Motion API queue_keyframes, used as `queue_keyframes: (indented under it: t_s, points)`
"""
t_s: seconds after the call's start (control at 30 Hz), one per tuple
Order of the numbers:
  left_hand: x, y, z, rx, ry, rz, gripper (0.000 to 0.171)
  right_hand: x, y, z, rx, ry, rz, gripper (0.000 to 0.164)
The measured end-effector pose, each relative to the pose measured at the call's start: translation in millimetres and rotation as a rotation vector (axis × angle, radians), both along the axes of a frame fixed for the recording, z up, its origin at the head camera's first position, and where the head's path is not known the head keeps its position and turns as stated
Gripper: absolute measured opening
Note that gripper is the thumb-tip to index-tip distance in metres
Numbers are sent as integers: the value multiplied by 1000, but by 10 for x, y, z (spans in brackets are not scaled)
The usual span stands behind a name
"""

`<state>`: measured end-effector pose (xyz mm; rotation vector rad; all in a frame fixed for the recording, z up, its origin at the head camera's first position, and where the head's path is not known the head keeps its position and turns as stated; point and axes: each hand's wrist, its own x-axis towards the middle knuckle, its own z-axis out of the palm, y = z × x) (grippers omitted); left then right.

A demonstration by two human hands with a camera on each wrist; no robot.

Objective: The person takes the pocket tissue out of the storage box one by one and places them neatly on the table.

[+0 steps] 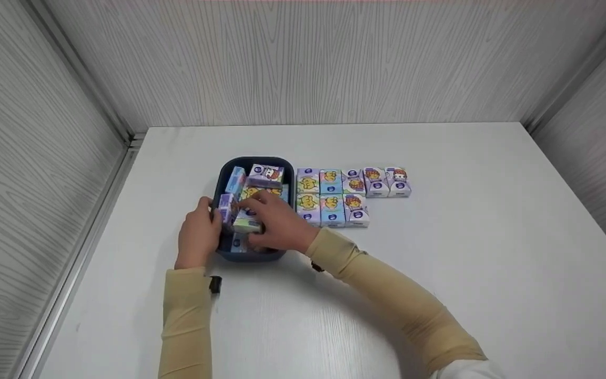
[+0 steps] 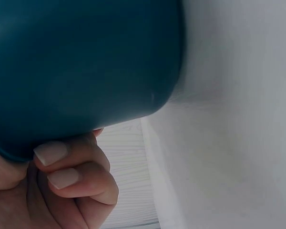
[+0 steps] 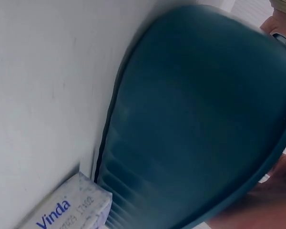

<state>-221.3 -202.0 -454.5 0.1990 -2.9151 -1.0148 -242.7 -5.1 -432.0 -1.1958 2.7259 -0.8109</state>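
A dark teal plastic basket (image 1: 250, 257) holds several small printed tissue packs, lying at different angles. My left hand (image 1: 198, 237) grips the basket's left wall near the rim; its curled fingers (image 2: 81, 179) show under the rim in the left wrist view. Over the basket, my right hand (image 1: 282, 221) reaches in from the right, its fingers and thumb around a tissue pack with a green side (image 1: 247, 227). Its fingertips also come right up to a purple tissue pack (image 1: 226, 208) standing against the left wall. The basket wall mostly hides this grip in the right wrist view.
Right of the basket, several tissue packs (image 1: 332, 202) lie side by side in two rows on the white table (image 1: 440, 273), the back row longer. One white Vinda pack (image 3: 69, 210) sits close beside the basket. Wood-grained panels (image 1: 334, 63) enclose the table's back and sides.
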Motion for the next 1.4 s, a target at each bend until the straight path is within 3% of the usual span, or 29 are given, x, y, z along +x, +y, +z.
queue_keyframes:
  t_s: [0.4,0.83,1.4]
  points:
    - [5,1,-12,-13,34,1,33,-41,182,97,-34,79,-26,64]
    - [0,10,-1,20,-26,9,37,-97,383,130,-82,106,-66,64]
    - [4,8,-4,-3,-4,8,36,-107,564,188,-84,31,-128,62]
